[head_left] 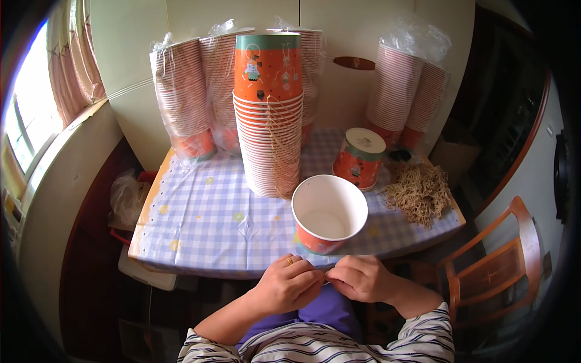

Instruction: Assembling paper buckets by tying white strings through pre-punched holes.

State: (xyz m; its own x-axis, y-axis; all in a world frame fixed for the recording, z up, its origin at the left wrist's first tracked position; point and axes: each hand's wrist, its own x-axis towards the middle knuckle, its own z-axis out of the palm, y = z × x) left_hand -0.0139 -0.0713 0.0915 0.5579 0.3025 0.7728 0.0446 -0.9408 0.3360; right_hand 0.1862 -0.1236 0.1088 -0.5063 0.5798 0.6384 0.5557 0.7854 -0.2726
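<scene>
- Head view shows both hands meeting at the near table edge: left hand (289, 284) and right hand (361, 278) are curled, fingertips pinched together on something small and thin, seemingly a string, too small to tell for sure.
- Just beyond them an open paper cup (328, 213) lies tilted, mouth toward the person, empty inside.
- Behind it rises a tall stack of orange cups (269, 115) with string loops hanging down its side; judging by that, many cups are finished.
- One upside-down cup (360, 158) and a heap of tan strings (419, 192) sit to the right, so plenty seems left.
- Bagged cup stacks (181, 100) line the back of the checked tablecloth (200, 218).
</scene>
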